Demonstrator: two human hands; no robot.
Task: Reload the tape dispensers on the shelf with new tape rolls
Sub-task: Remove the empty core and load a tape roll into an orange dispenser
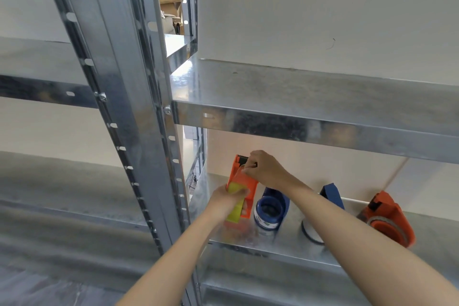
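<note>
left hand (226,201): fingers and thumb wrapped round the lower half of the held orange dispenser (248,182); fingertips show on its right side.
right hand (266,169): fingers curled, thumb and forefinger pinching what looks like a thin tape strip (239,176) just below the blade; the strip is faint, so hard to be sure.
held orange dispenser: upright, tilted slightly left, over the left end of the lower shelf (273,251), near its front edge; cannot tell whether its base touches the shelf.
blade (240,158): dark, serrated, at the dispenser's top end, just left of the right hand.
yellow-green panel (234,210): on the dispenser's near face, partly covered by the left hand.
blue dispenser (272,207): on the lower shelf just right of the held one, roll opening facing the camera, partly behind the right forearm.
second blue dispenser (331,196): further right, towards the shelf's back edge; only its top shows above the right forearm.
white roll (310,231): below that blue one, mostly hidden by the forearm.
second orange dispenser (390,218): lying tilted towards the shelf's right end, apart from the blue ones.
upper shelf (298,128): bare metal, directly above.
upright post (119,82): slotted steel, left of both shelves.
cardboard boxes (171,5): seen through the gap behind the post, far back.
</note>
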